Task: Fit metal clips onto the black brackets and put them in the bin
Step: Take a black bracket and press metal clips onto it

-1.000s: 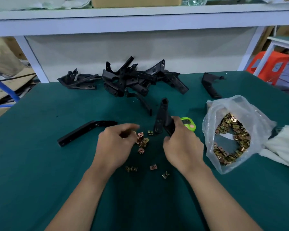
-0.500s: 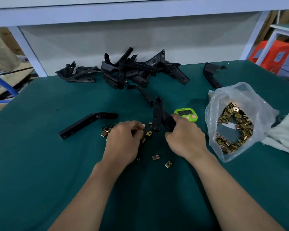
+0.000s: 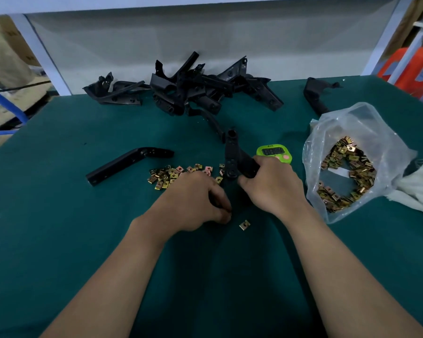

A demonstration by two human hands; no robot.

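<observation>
Timer digits blurred, unreadable; right hand grips black bracket.

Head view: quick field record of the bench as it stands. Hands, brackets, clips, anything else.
right hand: grips held bracket
left hand: fingers curled down at the table; cannot tell if they hold a clip
loose clips: heap just beyond left hand
single clip: alone, between the wrists
bag: open, clips inside, right side
bracket pile: far edge
spare bracket: lying flat, left of the heap
timer: green, behind right hand
bin: not in view
</observation>
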